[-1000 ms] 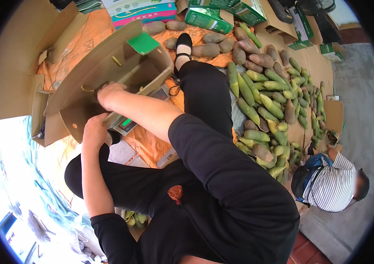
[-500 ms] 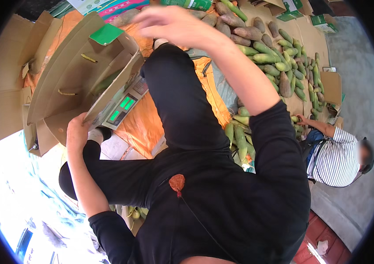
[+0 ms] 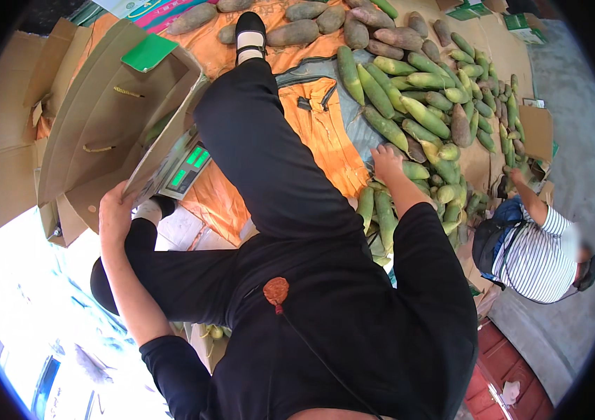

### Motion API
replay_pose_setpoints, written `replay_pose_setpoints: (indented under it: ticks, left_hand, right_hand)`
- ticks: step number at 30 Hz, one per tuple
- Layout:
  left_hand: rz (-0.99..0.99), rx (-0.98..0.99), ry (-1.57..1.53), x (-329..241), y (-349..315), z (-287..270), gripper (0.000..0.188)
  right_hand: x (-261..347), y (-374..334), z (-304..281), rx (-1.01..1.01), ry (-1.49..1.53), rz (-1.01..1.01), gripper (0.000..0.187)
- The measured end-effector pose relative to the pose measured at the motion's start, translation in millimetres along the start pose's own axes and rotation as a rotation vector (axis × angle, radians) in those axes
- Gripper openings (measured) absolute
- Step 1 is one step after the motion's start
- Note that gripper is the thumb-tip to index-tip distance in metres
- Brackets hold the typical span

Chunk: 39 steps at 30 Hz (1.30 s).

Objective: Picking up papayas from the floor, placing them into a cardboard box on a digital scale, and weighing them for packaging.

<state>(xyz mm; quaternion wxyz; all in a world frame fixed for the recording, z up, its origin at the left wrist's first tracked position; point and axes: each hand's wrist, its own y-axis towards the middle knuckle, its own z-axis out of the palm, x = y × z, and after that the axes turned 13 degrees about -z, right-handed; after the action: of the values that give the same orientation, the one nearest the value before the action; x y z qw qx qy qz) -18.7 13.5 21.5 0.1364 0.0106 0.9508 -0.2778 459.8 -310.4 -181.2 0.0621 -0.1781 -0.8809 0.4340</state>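
My left hand (image 3: 115, 215) grips the near edge of an open cardboard box (image 3: 94, 105), fingers folded over its wall. Inside the box, a green vegetable shows only in part behind that wall. Off to the right, my right hand (image 3: 388, 165) reaches down to a heap of long green radishes (image 3: 426, 117). Its fingers are spread and touch or nearly touch the radishes; I see none held in them. A weighing scale (image 3: 187, 168) with lit green displays sits against the box, partly covered by it.
Brownish-purple radishes (image 3: 294, 33) lie along the back on orange cloth (image 3: 317, 133). My foot in a black shoe (image 3: 250, 35) rests beside them. At the right, a person in a striped shirt (image 3: 532, 259) reaches to the heap's far side. More cardboard (image 3: 3, 140) stands at the left.
My right hand has moved from above the box, at the back, rightward and nearer, down to the green radishes. My left hand stays on the box, which sits slightly further left in view.
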Motion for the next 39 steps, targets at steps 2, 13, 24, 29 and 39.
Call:
replay_pose_setpoints:
  ticks: [2,13,24,29,39]
  left_hand:
    - [-0.005,0.010,-0.009,-1,1,1,0.027]
    - [-0.025,-0.018,0.003,7,4,3,0.028]
    - [0.076,-0.077,0.040,7,0,2,0.026]
    - [0.101,-0.126,0.038,8,-1,5,0.025]
    - [0.120,-0.090,0.078,12,1,0,0.024]
  right_hand:
    - [-16,-10,29,-0.069,-0.227,-0.025,0.047]
    - [-27,-23,31,0.085,-0.295,0.013,0.032]
    - [-40,-14,-34,-0.360,-0.012,0.035,0.043]
    - [-27,-15,-84,-0.573,0.236,-0.044,0.058]
    - [94,-99,-276,-1.185,1.129,-0.738,0.053]
